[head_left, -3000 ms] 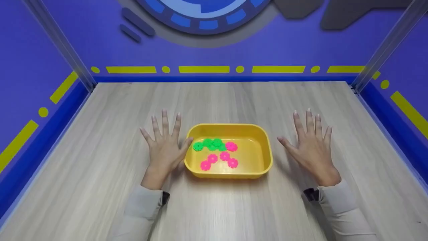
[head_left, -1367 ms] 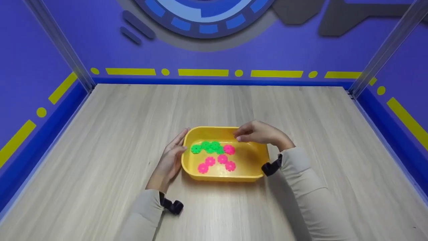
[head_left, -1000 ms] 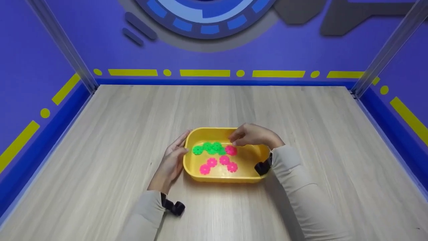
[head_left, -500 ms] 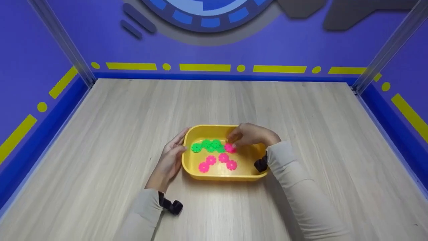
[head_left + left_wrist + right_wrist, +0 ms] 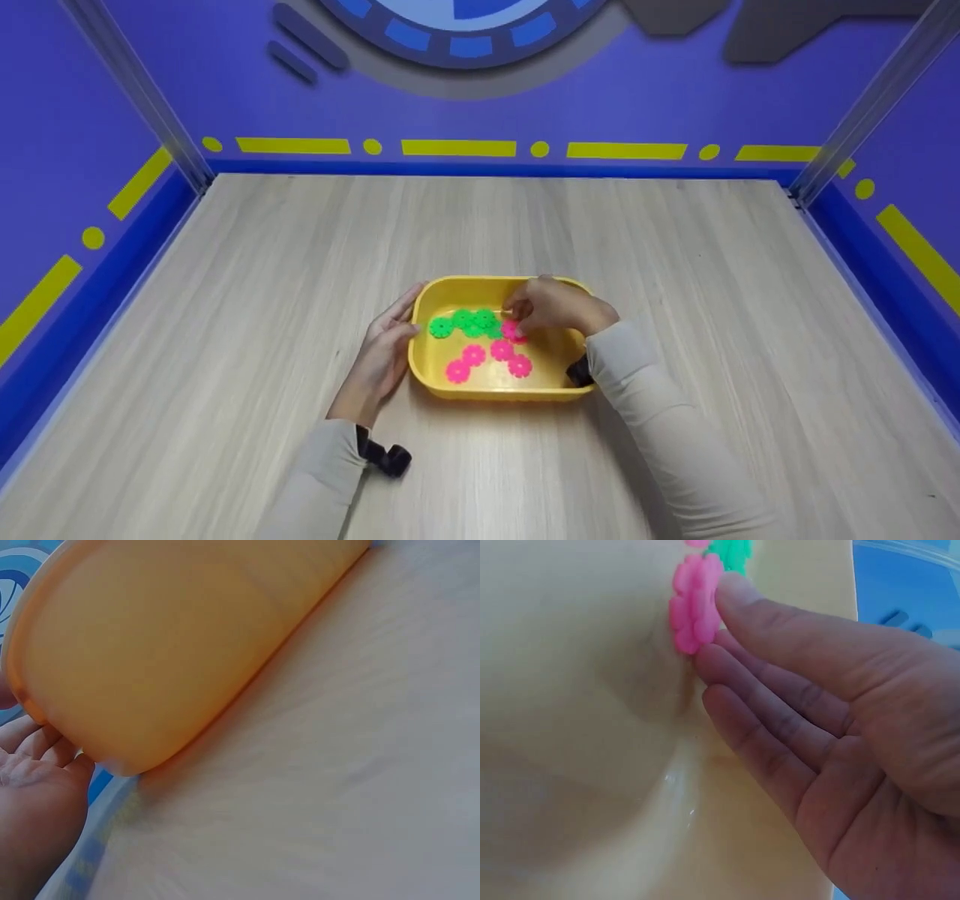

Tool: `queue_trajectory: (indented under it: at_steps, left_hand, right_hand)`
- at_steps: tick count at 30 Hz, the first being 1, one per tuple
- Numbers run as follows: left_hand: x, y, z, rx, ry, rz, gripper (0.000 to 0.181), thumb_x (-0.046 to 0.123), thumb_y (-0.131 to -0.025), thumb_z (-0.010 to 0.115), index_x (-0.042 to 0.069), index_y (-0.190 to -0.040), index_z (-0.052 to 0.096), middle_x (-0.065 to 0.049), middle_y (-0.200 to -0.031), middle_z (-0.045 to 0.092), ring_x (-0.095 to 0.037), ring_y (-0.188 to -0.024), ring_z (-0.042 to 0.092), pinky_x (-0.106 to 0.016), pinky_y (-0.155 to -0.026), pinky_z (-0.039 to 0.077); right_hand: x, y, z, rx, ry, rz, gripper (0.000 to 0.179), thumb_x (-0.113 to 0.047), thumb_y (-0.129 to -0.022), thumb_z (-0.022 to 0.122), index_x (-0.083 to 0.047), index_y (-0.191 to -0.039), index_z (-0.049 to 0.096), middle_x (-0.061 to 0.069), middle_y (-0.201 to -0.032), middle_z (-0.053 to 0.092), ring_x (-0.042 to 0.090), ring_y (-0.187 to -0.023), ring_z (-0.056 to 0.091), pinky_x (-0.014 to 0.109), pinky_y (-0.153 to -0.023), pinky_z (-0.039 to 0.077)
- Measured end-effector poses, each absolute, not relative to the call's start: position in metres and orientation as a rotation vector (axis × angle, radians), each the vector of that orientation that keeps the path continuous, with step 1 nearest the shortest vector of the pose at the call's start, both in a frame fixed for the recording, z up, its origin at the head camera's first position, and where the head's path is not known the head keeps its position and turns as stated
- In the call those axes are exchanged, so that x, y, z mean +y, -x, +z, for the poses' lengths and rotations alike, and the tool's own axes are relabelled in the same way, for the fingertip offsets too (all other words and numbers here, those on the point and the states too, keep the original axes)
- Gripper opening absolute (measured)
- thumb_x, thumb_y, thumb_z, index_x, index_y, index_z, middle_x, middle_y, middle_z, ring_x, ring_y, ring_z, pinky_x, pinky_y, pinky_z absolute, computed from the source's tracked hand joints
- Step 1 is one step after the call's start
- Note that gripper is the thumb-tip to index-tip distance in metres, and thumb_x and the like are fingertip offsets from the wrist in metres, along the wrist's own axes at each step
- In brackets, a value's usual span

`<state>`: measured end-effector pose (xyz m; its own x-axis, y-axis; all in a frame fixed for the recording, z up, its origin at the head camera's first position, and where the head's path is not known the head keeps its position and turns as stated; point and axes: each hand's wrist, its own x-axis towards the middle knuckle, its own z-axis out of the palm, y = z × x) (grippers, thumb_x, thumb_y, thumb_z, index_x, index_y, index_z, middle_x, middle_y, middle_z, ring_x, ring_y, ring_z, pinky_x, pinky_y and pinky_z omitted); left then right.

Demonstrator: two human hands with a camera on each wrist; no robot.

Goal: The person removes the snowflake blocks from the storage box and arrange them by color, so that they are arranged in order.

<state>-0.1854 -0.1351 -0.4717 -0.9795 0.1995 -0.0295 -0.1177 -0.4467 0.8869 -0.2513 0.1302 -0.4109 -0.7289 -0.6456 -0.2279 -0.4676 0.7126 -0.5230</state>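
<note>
A yellow plastic basin (image 5: 559,356) holds several green snowflake building discs (image 5: 442,328) and several pink ones, all flower-shaped. My left hand (image 5: 382,352) grips the basin's left end, thumb at the rim and fingers along the outer wall; the left wrist view shows those fingers against the wall (image 5: 142,652). Reaching in over the far right side, my right hand (image 5: 559,306) pinches a pink snowflake disc (image 5: 697,604) between thumb and fingertips. This disc appears doubled in the right wrist view, with another pink edge beneath it. More pink discs (image 5: 520,365) lie nearer the front wall.
The basin stands on a pale wood-grain table (image 5: 225,337). Blue panels (image 5: 465,112) with yellow markings enclose the back and sides. Black camera mounts (image 5: 390,459) sit at both wrists.
From lying spread on either side, the left hand has taken hold of the basin's end. The right hand has moved left into the basin and onto the pink snowflake disc beside the green ones.
</note>
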Motion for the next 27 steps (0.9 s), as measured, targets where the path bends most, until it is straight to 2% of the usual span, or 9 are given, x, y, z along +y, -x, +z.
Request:
queue_trajectory:
  at_steps: [4,9,17,27]
  left_hand:
    - [-0.1344,0.1871,-0.4715,1.533,-0.131,2.514,0.069,-0.007,-0.085,0.042,0.003,-0.151,0.026,-0.008,-0.159,0.023,-0.021,-0.146,0.025,-0.035,-0.117,0.027]
    - [-0.1334,0.1876,-0.4706,1.529,-0.134,2.521,0.069,-0.007,-0.084,0.043,0.003,-0.151,0.026,-0.008,-0.16,0.023,-0.02,-0.146,0.024,-0.034,-0.117,0.027]
    - [-0.1335,0.1878,-0.4718,1.528,-0.126,2.523,0.069,-0.008,-0.084,0.042,0.003,-0.151,0.027,-0.008,-0.16,0.023,-0.02,-0.146,0.024,-0.033,-0.117,0.027]
    - [-0.1354,0.1864,-0.4711,1.528,-0.118,2.53,0.069,-0.008,-0.084,0.043,0.002,-0.15,0.026,-0.009,-0.16,0.023,-0.021,-0.146,0.024,-0.032,-0.116,0.029]
  right_hand:
    - [0.1282,0.2508,-0.412,2.552,0.932,-0.561,0.025,-0.01,-0.081,0.075,-0.003,-0.104,0.072,0.008,-0.09,0.072,0.017,-0.079,0.063,0.029,-0.077,0.057]
    - [0.1275,0.2503,-0.4136,2.531,0.895,-0.559,0.028,-0.012,-0.078,0.077,-0.005,-0.105,0.073,0.006,-0.091,0.072,0.015,-0.079,0.06,0.027,-0.078,0.057]
    - [0.1265,0.2507,-0.4132,2.502,0.869,-0.532,0.016,-0.013,-0.08,0.076,-0.009,-0.095,0.072,0.001,-0.083,0.066,0.013,-0.074,0.054,0.023,-0.071,0.052]
    - [0.1234,0.249,-0.4128,2.474,0.807,-0.57,0.016,-0.011,-0.08,0.076,-0.014,-0.094,0.068,-0.001,-0.083,0.063,0.015,-0.079,0.054,0.025,-0.076,0.053]
